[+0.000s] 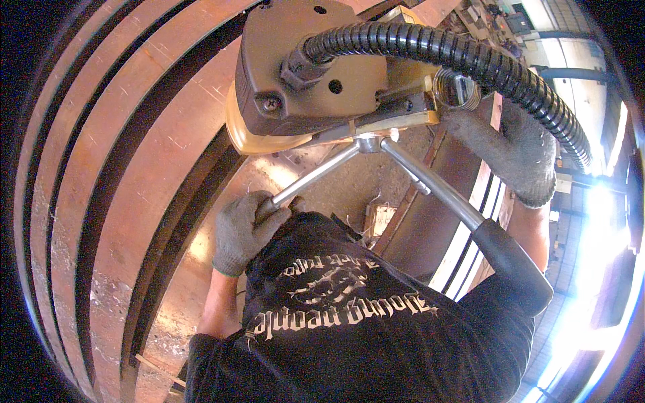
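Observation:
What looks like a magnetic drill [295,74], with a dark brown and yellow housing, stands in the upper middle. Metal spokes spread from the hub [368,144] of its feed handle. My left hand [243,232], in a grey knit glove, is closed round the end of the left spoke [316,176]. The right spoke runs to a thick black grip [514,269] by my right sleeve, with no hand on it. My right hand [521,158], also gloved, is beside the machine's coiled metal part [459,88]. Its thumb stands apart from the fingers, whose tips the hose partly hides.
A black corrugated hose [463,50] arches from the housing over my right hand. Several curved, rust-red steel plates [158,127] with dark gaps between them fill the left. A small light-coloured block [381,218] lies below the hub. Bright light glares at the right.

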Action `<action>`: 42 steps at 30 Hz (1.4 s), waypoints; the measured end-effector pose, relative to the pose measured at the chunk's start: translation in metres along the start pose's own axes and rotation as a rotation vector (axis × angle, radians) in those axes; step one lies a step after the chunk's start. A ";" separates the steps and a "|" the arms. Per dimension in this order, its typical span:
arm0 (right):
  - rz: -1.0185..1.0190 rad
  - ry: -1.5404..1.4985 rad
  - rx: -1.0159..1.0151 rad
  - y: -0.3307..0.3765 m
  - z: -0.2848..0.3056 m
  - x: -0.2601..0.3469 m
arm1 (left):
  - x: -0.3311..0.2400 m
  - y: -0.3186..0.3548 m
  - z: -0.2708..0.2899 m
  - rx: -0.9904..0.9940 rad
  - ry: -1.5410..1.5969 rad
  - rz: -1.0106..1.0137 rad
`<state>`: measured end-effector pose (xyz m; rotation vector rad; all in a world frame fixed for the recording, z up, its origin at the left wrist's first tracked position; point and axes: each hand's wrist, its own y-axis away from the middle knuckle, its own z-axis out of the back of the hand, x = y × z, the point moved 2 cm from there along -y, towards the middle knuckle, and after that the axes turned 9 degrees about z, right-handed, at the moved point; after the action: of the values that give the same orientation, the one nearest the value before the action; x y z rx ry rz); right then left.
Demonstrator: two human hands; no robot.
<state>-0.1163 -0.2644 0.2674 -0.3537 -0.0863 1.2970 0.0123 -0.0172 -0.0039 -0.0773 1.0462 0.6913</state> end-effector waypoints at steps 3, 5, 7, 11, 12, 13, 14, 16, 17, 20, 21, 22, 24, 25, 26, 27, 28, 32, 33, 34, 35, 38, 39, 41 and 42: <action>-0.181 -0.153 0.116 -0.011 0.014 0.009 | 0.002 0.001 -0.001 -0.022 -0.007 -0.004; -0.251 -0.269 0.153 -0.011 0.016 0.009 | 0.000 0.001 0.000 -0.006 -0.008 0.012; -0.231 -0.404 0.105 0.004 0.011 -0.003 | 0.000 0.000 0.000 -0.003 -0.006 -0.011; -0.165 -0.427 0.109 0.007 0.008 -0.010 | -0.001 0.001 0.001 0.005 0.002 0.005; -0.170 -0.438 0.109 0.007 0.007 -0.011 | 0.000 0.001 0.000 0.000 0.001 -0.003; -0.180 -0.455 0.102 0.007 0.006 -0.013 | 0.001 0.001 -0.001 -0.004 0.001 -0.011; -0.201 -0.487 0.088 0.007 0.005 -0.015 | 0.002 0.001 -0.002 -0.009 0.001 -0.019; -0.265 -0.563 0.046 0.010 0.003 -0.023 | 0.004 0.000 -0.003 -0.008 -0.007 -0.040; -0.296 -0.599 0.020 0.011 0.002 -0.027 | 0.004 0.000 -0.003 -0.007 -0.011 -0.050; -0.341 -0.648 -0.046 0.009 -0.001 -0.029 | 0.002 0.001 -0.002 -0.011 -0.010 -0.039; -0.330 -0.643 -0.068 0.004 -0.003 -0.026 | 0.000 0.001 0.000 -0.006 -0.007 -0.033; -0.308 -0.640 -0.086 -0.003 -0.006 -0.022 | -0.002 0.002 0.001 -0.010 0.000 -0.022; -0.229 -0.615 -0.065 -0.020 -0.010 -0.023 | -0.003 0.003 0.001 -0.026 0.017 -0.004; -0.180 -0.587 -0.026 -0.027 -0.011 -0.026 | -0.003 0.004 0.001 -0.030 0.027 -0.004; -0.131 -0.559 0.013 -0.034 -0.012 -0.029 | -0.002 0.004 0.000 -0.034 0.036 -0.004; -0.082 -0.493 0.031 -0.039 -0.013 -0.033 | -0.002 0.004 0.000 -0.030 0.031 -0.002; -0.033 -0.427 0.049 -0.043 -0.013 -0.038 | 0.000 0.003 -0.001 -0.026 0.026 0.000; 0.261 -0.476 0.106 -0.070 -0.010 -0.019 | -0.002 0.003 0.000 -0.039 0.026 0.003; 0.295 -0.504 0.110 -0.072 -0.011 -0.018 | -0.001 0.002 -0.001 -0.048 0.021 -0.022; 0.260 -0.519 0.097 -0.070 -0.017 -0.027 | 0.001 0.002 -0.002 -0.056 0.015 -0.047; 0.225 -0.545 0.064 -0.068 -0.019 -0.028 | 0.003 0.001 -0.002 -0.064 0.009 -0.073; 0.208 -0.564 -0.054 -0.070 -0.021 -0.019 | 0.003 0.001 -0.002 -0.050 0.013 -0.053; 0.241 -0.518 -0.099 -0.069 -0.021 -0.018 | 0.001 0.001 -0.001 -0.042 0.025 -0.045; 0.368 -0.321 -0.126 -0.067 -0.024 -0.021 | -0.001 0.001 0.000 -0.023 0.051 -0.031; 0.402 -0.254 -0.122 -0.067 -0.024 -0.022 | -0.001 0.001 0.000 -0.025 0.041 -0.026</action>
<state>-0.0536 -0.3056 0.2679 -0.3179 -0.3230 1.7361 0.0112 -0.0166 -0.0025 -0.1274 1.0745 0.6817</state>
